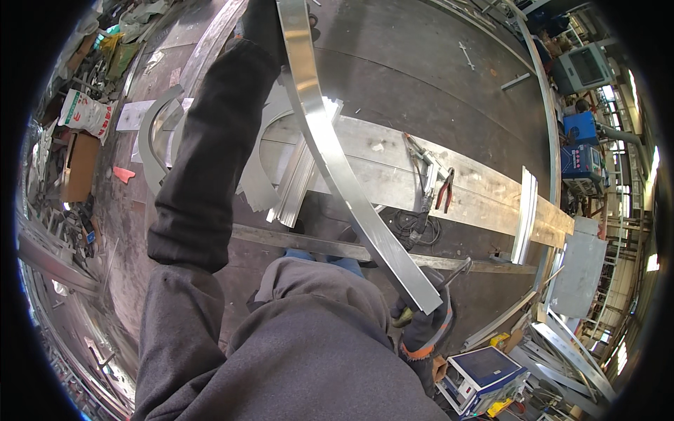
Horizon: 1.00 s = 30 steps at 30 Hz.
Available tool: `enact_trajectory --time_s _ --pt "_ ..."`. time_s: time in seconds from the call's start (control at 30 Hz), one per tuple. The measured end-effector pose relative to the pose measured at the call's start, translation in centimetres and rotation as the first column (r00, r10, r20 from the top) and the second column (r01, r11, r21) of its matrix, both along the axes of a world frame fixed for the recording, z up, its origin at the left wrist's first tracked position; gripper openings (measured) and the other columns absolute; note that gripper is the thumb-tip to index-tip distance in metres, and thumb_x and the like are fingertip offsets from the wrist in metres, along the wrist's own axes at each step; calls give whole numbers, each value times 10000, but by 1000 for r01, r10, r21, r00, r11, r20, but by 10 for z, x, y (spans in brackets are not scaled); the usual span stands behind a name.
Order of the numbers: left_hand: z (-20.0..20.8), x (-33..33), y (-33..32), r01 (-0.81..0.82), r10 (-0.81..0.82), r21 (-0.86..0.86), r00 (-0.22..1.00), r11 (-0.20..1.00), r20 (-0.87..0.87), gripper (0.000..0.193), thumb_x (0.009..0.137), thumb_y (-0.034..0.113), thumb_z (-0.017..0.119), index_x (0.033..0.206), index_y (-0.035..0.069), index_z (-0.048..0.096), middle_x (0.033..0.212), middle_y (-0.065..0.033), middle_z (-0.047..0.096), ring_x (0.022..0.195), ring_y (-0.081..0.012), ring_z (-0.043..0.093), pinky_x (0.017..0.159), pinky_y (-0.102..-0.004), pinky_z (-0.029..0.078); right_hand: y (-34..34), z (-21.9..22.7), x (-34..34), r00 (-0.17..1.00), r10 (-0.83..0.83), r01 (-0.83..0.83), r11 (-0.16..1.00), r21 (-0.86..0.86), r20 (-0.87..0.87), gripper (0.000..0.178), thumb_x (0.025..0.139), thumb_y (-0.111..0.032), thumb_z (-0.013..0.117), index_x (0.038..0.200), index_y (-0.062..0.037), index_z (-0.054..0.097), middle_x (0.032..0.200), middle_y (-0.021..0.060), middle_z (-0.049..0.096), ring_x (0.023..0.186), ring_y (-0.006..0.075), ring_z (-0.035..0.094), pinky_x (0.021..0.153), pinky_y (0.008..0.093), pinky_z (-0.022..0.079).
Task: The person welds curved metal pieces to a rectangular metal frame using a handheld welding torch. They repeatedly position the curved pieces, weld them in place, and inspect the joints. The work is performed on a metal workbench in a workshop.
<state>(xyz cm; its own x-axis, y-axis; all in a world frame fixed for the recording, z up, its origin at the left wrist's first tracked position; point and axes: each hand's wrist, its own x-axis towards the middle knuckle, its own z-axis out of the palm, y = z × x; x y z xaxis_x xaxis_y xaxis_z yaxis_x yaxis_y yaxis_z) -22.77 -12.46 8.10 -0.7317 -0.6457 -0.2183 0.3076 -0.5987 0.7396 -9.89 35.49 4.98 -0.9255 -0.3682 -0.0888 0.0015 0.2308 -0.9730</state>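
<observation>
A long, shiny, slightly bowed metal strip (330, 149) slants across the view in front of me, raised above the workbench. My left arm reaches up the picture in a dark sleeve, and my left hand (264, 28), dark and partly cut off by the upper edge, holds the strip near its far end. Its fingers do not show. The strip's near end lies over my right forearm (439, 330), whose dark sleeve has an orange band. My right hand is hidden around that end, so its grip cannot be seen. Under the strip lie stacked thin metal strips (293, 184) and curved grey plates (264, 165).
Red-handled pliers (445, 191), a clamp-like tool (425, 160) and coiled cable (421, 228) lie on and beside a long board (495, 193). More pale strips (525, 214) cross its right end. Blue machines (583, 161) stand right; a blue-white box (481, 375) sits lower right.
</observation>
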Motion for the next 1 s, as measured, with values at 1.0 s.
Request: enact_trajectory --time_s 1.0 --pt "-29 10 4 135 -124 71 982 988 -139 608 905 704 593 568 203 519 501 -14 466 417 -224 475 412 -361 400 13 12 -20 849 384 -390 919 60 -364 489 751 -432 875 1019 -62 697 994 197 751 865 349 755 744 408 599"
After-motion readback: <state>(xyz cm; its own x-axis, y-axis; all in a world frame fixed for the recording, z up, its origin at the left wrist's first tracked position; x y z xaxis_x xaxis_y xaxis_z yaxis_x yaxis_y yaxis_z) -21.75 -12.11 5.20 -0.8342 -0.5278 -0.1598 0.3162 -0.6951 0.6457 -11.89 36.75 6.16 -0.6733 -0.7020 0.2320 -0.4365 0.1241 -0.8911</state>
